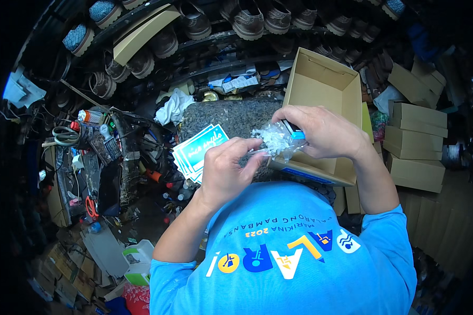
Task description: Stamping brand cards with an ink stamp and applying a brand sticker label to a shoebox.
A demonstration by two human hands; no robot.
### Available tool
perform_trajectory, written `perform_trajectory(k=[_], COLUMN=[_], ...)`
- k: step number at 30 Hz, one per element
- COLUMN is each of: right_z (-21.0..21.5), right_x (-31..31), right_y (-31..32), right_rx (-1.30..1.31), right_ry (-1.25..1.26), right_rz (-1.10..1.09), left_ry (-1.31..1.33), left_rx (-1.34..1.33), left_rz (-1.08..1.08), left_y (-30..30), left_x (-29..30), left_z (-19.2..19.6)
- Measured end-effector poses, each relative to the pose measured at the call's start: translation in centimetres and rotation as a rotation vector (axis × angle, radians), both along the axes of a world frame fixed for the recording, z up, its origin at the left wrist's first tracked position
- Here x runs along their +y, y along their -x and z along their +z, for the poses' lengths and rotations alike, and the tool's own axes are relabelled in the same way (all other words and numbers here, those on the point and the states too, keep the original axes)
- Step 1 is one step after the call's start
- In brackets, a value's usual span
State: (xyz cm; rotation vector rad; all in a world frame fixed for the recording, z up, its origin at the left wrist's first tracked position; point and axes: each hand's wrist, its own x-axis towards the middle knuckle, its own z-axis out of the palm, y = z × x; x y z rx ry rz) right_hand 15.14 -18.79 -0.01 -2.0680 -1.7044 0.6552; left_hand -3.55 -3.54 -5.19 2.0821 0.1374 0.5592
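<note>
A crumpled bundle of clear plastic (276, 140) is between my two hands, over the near end of a dark, rough block. Thumb and fingers of my left hand (226, 165) pinch at the bundle's left side. My right hand (323, 131) is closed around a small black and blue object (297, 135) on the bundle's other side; its kind is mostly hidden by my fingers. Beside my left hand lies a stack of blue-and-white printed cards (201, 151). An open cardboard shoebox (320, 79) stands behind and under my right hand.
Shelves of brown shoes (247, 18) run along the back. Folded cardboard boxes (415, 131) are stacked at the right. At the left, a cluttered bench holds orange-handled scissors (92, 207) and a coiled cord (67, 135). White crumpled paper (174, 106) lies by the block (231, 113).
</note>
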Motion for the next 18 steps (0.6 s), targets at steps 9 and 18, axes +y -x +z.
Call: perform_trajectory(k=[9, 18], right_z=[0.2, 0.1], right_x=[-0.4, -1.5], right_y=[-0.4, -1.7], right_rx=[-0.036, -0.082], right_ry=[0.054, 0.091], right_rz=[-0.005, -0.061], left_ry=[-0.042, 0.959], left_rx=[0.127, 0.384], left_rz=[0.034, 0.2], left_y=[1.5, 6.4], left_x=[1.6, 4.1], left_z=[0.4, -1.6])
